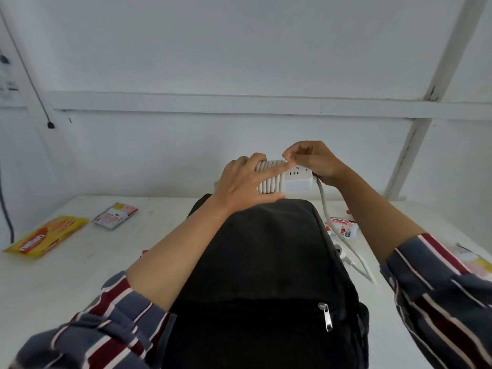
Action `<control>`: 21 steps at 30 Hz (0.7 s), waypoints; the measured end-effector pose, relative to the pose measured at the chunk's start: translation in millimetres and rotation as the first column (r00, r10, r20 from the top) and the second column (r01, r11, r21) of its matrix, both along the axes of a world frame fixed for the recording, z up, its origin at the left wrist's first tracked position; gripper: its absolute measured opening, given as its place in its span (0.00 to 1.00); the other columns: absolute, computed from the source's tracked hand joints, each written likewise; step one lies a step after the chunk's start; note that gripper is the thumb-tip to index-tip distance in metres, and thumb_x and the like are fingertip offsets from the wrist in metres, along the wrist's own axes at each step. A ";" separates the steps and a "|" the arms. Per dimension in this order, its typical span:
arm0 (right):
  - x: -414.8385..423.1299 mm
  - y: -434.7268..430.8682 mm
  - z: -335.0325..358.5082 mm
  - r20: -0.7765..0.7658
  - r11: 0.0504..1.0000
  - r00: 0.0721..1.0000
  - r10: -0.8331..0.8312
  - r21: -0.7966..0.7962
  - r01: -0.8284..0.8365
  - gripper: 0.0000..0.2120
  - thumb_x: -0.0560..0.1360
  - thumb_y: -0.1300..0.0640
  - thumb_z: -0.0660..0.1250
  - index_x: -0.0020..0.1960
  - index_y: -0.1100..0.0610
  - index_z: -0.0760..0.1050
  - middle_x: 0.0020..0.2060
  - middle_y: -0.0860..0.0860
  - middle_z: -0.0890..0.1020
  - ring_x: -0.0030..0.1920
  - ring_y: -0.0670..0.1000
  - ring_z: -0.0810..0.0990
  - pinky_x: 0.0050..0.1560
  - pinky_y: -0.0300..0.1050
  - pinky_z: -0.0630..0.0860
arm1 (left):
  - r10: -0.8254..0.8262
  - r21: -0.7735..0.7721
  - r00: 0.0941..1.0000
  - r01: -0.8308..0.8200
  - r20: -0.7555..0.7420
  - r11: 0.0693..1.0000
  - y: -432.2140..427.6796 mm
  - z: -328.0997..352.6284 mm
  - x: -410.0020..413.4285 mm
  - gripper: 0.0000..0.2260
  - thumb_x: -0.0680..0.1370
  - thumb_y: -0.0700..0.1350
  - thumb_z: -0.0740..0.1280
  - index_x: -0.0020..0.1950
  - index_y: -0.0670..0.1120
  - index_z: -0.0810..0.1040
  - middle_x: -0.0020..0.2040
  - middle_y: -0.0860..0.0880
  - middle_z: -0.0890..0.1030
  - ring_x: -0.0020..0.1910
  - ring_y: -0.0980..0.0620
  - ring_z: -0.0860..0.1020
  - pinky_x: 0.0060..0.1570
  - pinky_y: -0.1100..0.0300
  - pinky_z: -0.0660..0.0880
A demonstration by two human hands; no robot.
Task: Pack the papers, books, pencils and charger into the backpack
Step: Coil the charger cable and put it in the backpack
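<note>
white table (80, 275) bears one black backpack (266, 262); above it left hand (239, 186) and right hand (316, 161), both grips holding one charger (296, 183).

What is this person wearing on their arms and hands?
The left sleeve and right sleeve are grey-blue with maroon and pale pink stripes, pushed up off the forearms. The left hand and right hand show no gloves, rings or watch.
</note>
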State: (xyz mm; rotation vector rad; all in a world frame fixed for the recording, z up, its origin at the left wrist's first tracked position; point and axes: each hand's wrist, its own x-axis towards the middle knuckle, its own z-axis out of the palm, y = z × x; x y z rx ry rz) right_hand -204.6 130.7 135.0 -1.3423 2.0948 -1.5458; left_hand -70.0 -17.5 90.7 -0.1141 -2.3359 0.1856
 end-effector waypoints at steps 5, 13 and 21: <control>-5.0 -4.8 -11.9 0.213 0.990 0.970 -0.118 0.103 0.098 0.18 0.77 0.46 0.61 0.45 0.61 0.79 0.36 0.55 0.79 0.33 0.49 0.77 0.32 0.36 0.72 | 0.043 0.049 0.993 -0.049 0.111 0.998 -0.1 1.0 -3.6 0.27 0.71 0.67 0.57 0.66 0.57 0.73 0.54 0.42 0.77 0.45 0.42 0.78 0.44 0.51 0.75; -8.4 29.3 -48.0 0.113 0.973 0.972 -0.207 0.125 0.192 0.07 0.78 0.57 0.62 0.56 0.56 0.71 0.45 0.59 0.82 0.30 0.52 0.81 0.33 0.37 0.78 | 0.123 0.203 0.960 -0.177 0.253 0.963 -10.6 8.9 -4.8 0.27 0.74 0.63 0.62 0.72 0.60 0.63 0.63 0.47 0.71 0.57 0.48 0.73 0.55 0.53 0.71; 3.0 16.0 -47.4 -0.242 0.888 0.955 -0.171 0.381 0.256 0.21 0.75 0.63 0.65 0.68 0.58 0.67 0.52 0.59 0.81 0.41 0.53 0.81 0.45 0.40 0.74 | 0.089 0.240 0.979 -0.133 0.184 0.962 1.2 3.1 -15.9 0.26 0.74 0.64 0.62 0.70 0.58 0.66 0.62 0.46 0.72 0.54 0.47 0.75 0.52 0.51 0.73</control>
